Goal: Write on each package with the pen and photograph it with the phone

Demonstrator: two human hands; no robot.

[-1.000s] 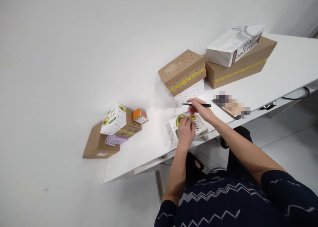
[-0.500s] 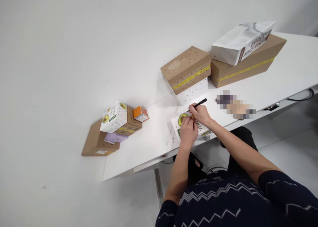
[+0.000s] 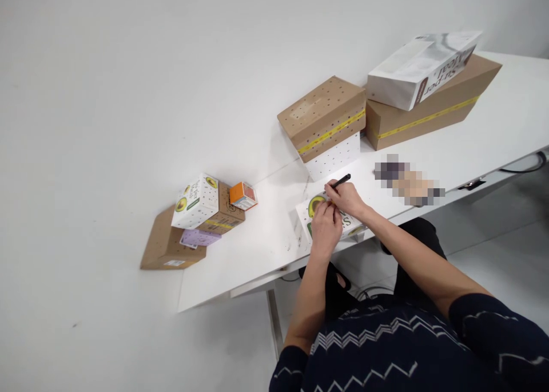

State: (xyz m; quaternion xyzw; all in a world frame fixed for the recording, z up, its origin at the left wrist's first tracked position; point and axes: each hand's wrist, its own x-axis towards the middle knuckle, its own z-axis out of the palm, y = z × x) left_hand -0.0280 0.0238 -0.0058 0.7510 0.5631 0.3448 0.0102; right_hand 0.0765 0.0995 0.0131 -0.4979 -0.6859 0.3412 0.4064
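Observation:
A white box (image 3: 303,210) printed with avocados and green lettering lies near the table's front edge. My right hand (image 3: 346,198) is closed in a writing grip around a black pen (image 3: 342,181), whose back end points up and to the right. Its lower tip is hidden by the fingers over the box. My left hand (image 3: 326,227) lies on top of the box, fingers stretched forward and slightly bent, with the fingertips close beside my right hand. A bit of yellow shows between the hands, too small to make out.
Behind the box, a brown carton (image 3: 330,111) sits on a white dotted box (image 3: 337,156). Farther right, a white printed box (image 3: 422,71) rests on a long carton (image 3: 433,117). Stacked boxes (image 3: 197,200) and a small orange box (image 3: 243,196) stand left. A blurred patch (image 3: 409,180) lies right.
The pen's back end has shifted slightly left and down, and my right hand has drawn a little closer to my left. My left hand stays on the box.

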